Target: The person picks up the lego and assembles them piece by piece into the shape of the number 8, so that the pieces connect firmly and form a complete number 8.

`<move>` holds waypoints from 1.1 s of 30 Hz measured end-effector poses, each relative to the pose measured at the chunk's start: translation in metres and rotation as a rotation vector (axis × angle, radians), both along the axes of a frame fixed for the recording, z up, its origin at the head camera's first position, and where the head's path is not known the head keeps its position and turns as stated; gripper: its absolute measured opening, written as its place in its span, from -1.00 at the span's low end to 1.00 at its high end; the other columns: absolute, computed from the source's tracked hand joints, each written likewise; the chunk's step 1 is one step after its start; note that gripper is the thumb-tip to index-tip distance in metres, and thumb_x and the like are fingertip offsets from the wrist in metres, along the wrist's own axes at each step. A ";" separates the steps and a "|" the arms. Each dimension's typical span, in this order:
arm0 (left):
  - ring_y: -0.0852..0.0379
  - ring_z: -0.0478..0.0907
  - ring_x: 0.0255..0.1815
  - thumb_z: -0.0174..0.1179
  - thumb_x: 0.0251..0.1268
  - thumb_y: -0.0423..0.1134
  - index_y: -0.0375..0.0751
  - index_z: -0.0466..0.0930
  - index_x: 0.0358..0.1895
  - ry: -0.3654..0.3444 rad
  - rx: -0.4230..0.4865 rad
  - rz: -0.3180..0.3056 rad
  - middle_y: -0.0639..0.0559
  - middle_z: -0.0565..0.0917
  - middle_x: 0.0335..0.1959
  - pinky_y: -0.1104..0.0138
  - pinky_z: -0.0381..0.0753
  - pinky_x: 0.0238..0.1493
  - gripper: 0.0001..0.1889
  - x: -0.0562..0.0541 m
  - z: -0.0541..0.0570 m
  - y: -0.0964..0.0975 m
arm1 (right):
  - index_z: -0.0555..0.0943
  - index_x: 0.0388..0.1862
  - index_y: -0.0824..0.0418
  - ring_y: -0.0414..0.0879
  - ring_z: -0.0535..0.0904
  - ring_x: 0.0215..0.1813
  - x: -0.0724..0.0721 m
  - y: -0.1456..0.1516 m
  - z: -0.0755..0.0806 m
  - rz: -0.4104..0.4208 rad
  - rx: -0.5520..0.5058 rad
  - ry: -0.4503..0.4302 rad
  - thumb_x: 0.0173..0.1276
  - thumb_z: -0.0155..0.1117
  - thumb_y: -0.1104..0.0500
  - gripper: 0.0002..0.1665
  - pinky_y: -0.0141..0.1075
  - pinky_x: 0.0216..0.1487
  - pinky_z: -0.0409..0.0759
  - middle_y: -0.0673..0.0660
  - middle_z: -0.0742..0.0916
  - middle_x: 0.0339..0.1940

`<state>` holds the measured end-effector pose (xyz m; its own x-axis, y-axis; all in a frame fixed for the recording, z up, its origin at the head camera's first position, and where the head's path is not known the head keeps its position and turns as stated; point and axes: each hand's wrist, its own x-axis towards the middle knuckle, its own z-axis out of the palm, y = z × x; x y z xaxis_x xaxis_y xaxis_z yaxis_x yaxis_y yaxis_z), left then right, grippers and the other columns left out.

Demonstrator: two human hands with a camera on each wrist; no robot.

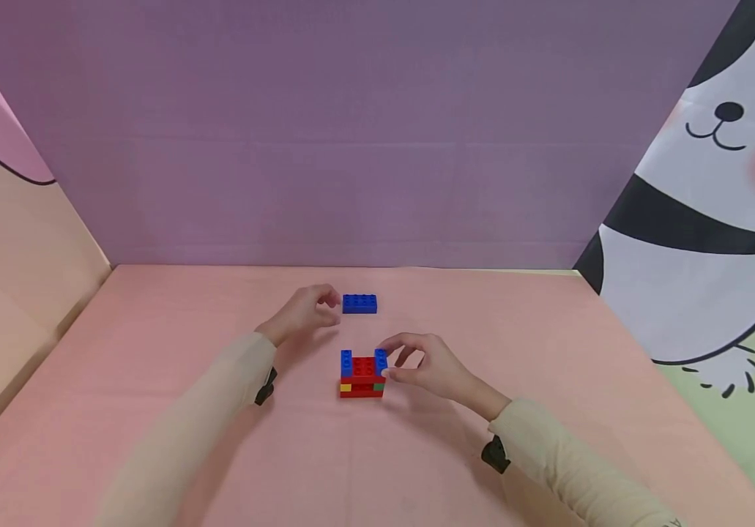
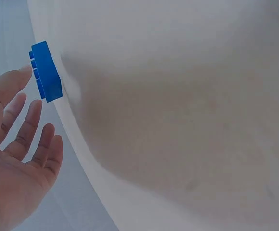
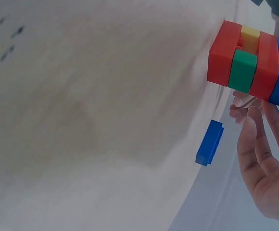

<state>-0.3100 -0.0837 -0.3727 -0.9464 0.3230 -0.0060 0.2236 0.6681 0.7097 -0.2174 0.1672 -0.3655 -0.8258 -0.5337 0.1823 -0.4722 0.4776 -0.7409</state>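
A small stack of toy building bricks [image 1: 364, 380] stands on the pink tabletop. It has red bricks below and between, a yellow and a green brick [image 3: 243, 70] in the middle layer, and two small blue bricks on top. My right hand [image 1: 433, 366] pinches the right-hand top blue brick [image 1: 381, 360] between thumb and fingertip; that brick sits on the stack. Farther back lies a separate, longer blue brick [image 1: 359, 304]. Just left of it is my left hand [image 1: 303, 311], fingers loosely bent and nothing held. In the left wrist view its thumb appears close to that blue brick [image 2: 47, 72].
A purple backdrop [image 1: 351, 132] rises behind the pink tabletop [image 1: 153, 351]. On the right stands a side panel with a panda picture [image 1: 700, 293], and a pale panel [image 1: 15, 293] is on the left. Dark straps show at both wrists.
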 end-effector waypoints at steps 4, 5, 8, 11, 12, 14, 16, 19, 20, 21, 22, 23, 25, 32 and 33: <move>0.01 0.37 0.06 0.25 0.12 -0.30 -0.14 0.45 0.00 0.016 0.006 0.011 -0.04 0.50 -0.04 0.15 0.45 0.14 -0.65 -0.005 0.000 0.002 | 0.57 -0.04 0.11 -0.11 0.58 -0.26 0.000 0.000 0.000 0.001 -0.003 -0.002 0.10 0.37 0.16 -0.60 -0.03 -0.10 0.57 0.08 0.68 -0.11; 0.01 0.37 0.06 0.25 0.12 -0.29 -0.14 0.44 0.01 0.018 0.005 0.014 -0.04 0.50 -0.04 0.15 0.45 0.14 -0.64 -0.006 0.000 0.003 | 0.57 -0.04 0.11 -0.12 0.58 -0.26 0.000 0.000 0.000 0.003 -0.003 0.002 0.10 0.37 0.16 -0.60 -0.03 -0.10 0.57 0.08 0.68 -0.11; 0.01 0.36 0.08 0.24 0.13 -0.29 -0.13 0.43 0.03 0.023 0.008 0.019 -0.02 0.50 -0.05 0.15 0.43 0.17 -0.63 -0.010 -0.001 0.004 | 0.57 -0.04 0.11 -0.13 0.59 -0.27 0.000 0.000 -0.001 0.013 -0.007 0.014 0.10 0.37 0.13 -0.60 -0.03 -0.12 0.57 0.08 0.68 -0.12; 0.00 0.36 0.09 0.24 0.14 -0.29 -0.14 0.43 0.05 0.030 0.014 0.021 -0.02 0.50 -0.05 0.13 0.41 0.19 -0.62 -0.012 -0.001 0.005 | 0.58 -0.05 0.11 -0.15 0.59 -0.29 -0.001 0.000 -0.001 0.025 -0.017 0.040 0.10 0.38 0.10 -0.60 -0.02 -0.14 0.57 0.07 0.69 -0.13; 0.00 0.36 0.09 0.24 0.13 -0.30 -0.15 0.42 0.05 0.032 0.016 0.024 -0.02 0.51 -0.05 0.13 0.40 0.20 -0.61 -0.013 -0.001 0.006 | 0.58 -0.06 0.11 -0.16 0.59 -0.30 -0.001 0.000 -0.001 0.029 -0.024 0.046 0.09 0.38 0.08 -0.60 -0.02 -0.15 0.57 0.07 0.69 -0.14; -0.01 0.36 0.10 0.24 0.13 -0.29 -0.15 0.42 0.06 0.036 0.016 0.028 -0.03 0.51 -0.04 0.12 0.39 0.20 -0.60 -0.014 -0.001 0.007 | 0.58 -0.04 0.09 -0.19 0.58 -0.31 -0.004 0.002 -0.006 0.054 -0.043 0.080 0.11 0.36 0.04 -0.59 -0.08 -0.19 0.58 0.04 0.69 -0.14; -0.02 0.37 0.10 0.25 0.12 -0.28 -0.16 0.42 0.07 0.040 0.015 0.030 -0.04 0.51 -0.03 0.12 0.39 0.20 -0.59 -0.016 -0.002 0.008 | 0.58 -0.05 0.10 -0.21 0.58 -0.32 -0.003 0.002 -0.007 0.056 -0.046 0.090 0.11 0.36 0.03 -0.59 -0.10 -0.21 0.58 0.04 0.69 -0.15; -0.02 0.37 0.10 0.26 0.12 -0.26 -0.17 0.42 0.07 0.046 0.010 0.025 -0.05 0.51 -0.01 0.12 0.40 0.20 -0.58 -0.019 -0.004 0.009 | 0.58 -0.04 0.09 -0.20 0.58 -0.32 -0.003 0.001 -0.006 0.048 -0.042 0.076 0.11 0.36 0.05 -0.59 -0.13 -0.21 0.59 0.04 0.69 -0.14; -0.02 0.37 0.10 0.26 0.12 -0.26 -0.17 0.42 0.07 0.049 0.008 0.023 -0.05 0.51 -0.01 0.12 0.40 0.20 -0.58 -0.020 -0.005 0.009 | 0.58 -0.04 0.10 -0.19 0.58 -0.31 -0.002 0.001 -0.005 0.043 -0.038 0.068 0.11 0.37 0.07 -0.60 -0.13 -0.21 0.59 0.05 0.69 -0.13; -0.03 0.37 0.10 0.26 0.11 -0.26 -0.17 0.42 0.06 0.051 0.007 0.023 -0.05 0.51 -0.01 0.12 0.39 0.20 -0.58 -0.021 -0.006 0.009 | 0.58 -0.06 0.11 -0.16 0.59 -0.30 0.002 -0.001 0.000 0.020 -0.023 0.045 0.09 0.38 0.10 -0.60 -0.09 -0.19 0.59 0.07 0.69 -0.13; -0.03 0.37 0.09 0.27 0.11 -0.26 -0.17 0.42 0.06 0.054 0.006 0.023 -0.05 0.50 -0.01 0.12 0.39 0.20 -0.58 -0.021 -0.007 0.009 | 0.58 -0.05 0.11 -0.15 0.59 -0.29 0.002 -0.001 0.000 0.016 -0.018 0.033 0.09 0.38 0.11 -0.60 -0.09 -0.18 0.59 0.08 0.69 -0.12; -0.03 0.37 0.09 0.27 0.11 -0.25 -0.17 0.42 0.06 0.055 0.003 0.026 -0.05 0.50 -0.01 0.13 0.39 0.20 -0.58 -0.022 -0.007 0.009 | 0.58 -0.05 0.13 -0.14 0.59 -0.29 0.002 -0.002 0.000 0.015 -0.013 0.031 0.10 0.37 0.13 -0.60 -0.10 -0.17 0.59 0.10 0.69 -0.12; -0.03 0.38 0.08 0.27 0.11 -0.25 -0.16 0.43 0.05 0.058 -0.005 0.035 -0.05 0.50 -0.02 0.13 0.40 0.19 -0.59 -0.022 -0.008 0.010 | 0.58 -0.04 0.14 -0.12 0.59 -0.28 0.002 -0.002 0.001 0.013 -0.006 0.021 0.11 0.37 0.13 -0.60 -0.09 -0.15 0.59 0.11 0.69 -0.11; 0.00 0.42 0.07 0.27 0.10 -0.25 -0.11 0.42 0.06 0.031 0.003 0.067 -0.02 0.47 -0.01 0.17 0.45 0.16 -0.58 -0.027 -0.015 0.013 | 0.57 -0.03 0.14 -0.12 0.59 -0.27 0.002 -0.001 0.000 0.004 0.000 0.006 0.12 0.36 0.15 -0.60 -0.12 -0.14 0.59 0.12 0.69 -0.11; 0.00 0.43 0.06 0.28 0.10 -0.25 -0.11 0.41 0.06 0.028 0.006 0.070 -0.01 0.47 -0.02 0.18 0.45 0.15 -0.58 -0.028 -0.016 0.013 | 0.58 -0.03 0.14 -0.12 0.59 -0.27 0.002 -0.001 0.001 0.002 -0.001 0.005 0.11 0.36 0.15 -0.60 -0.12 -0.14 0.59 0.11 0.69 -0.12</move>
